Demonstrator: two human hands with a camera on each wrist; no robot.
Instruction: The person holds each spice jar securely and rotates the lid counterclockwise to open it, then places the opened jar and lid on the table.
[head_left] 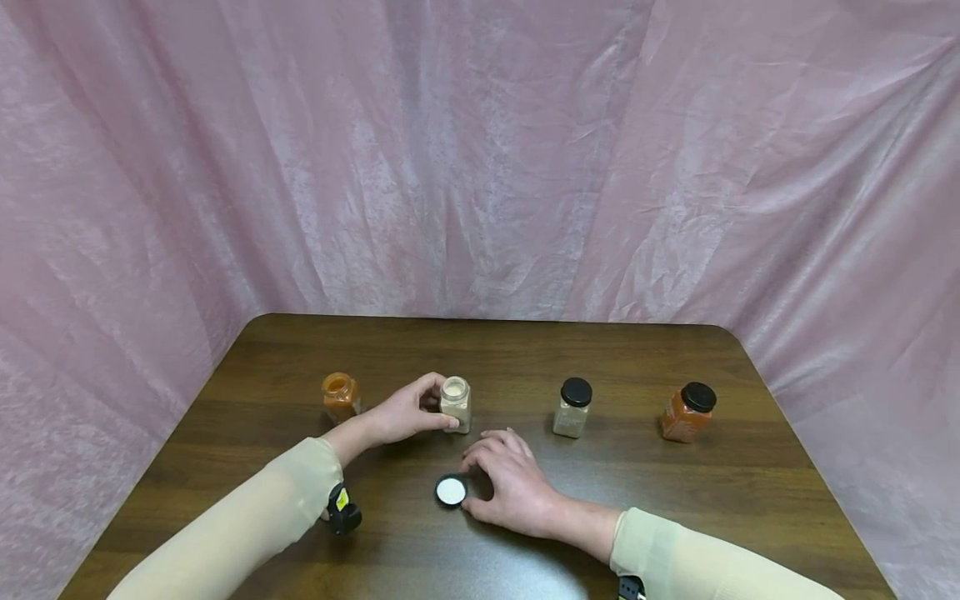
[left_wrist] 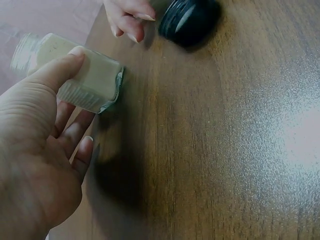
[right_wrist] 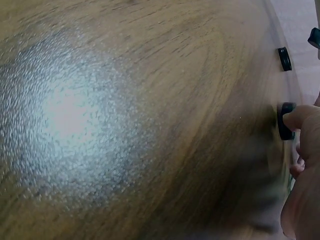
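Observation:
My left hand (head_left: 433,406) grips an uncapped jar of pale beige powder (head_left: 455,403) that stands on the dark wooden table (head_left: 675,500); thumb and fingers wrap its sides. In the left wrist view the jar (left_wrist: 92,80) looks slightly tilted. A black lid (head_left: 451,491) lies upside down in front of it, white liner showing. My right hand (head_left: 483,473) rests on the table just right of this lid, fingers loosely bent. In the right wrist view one fingertip (right_wrist: 300,117) touches the lid's rim (right_wrist: 285,122).
An uncapped orange jar (head_left: 340,395) stands left of the held jar. To the right stand a beige jar with a black cap (head_left: 573,407) and an orange jar with a black cap (head_left: 688,412). Pink cloth (head_left: 480,167) hangs behind and beside the table.

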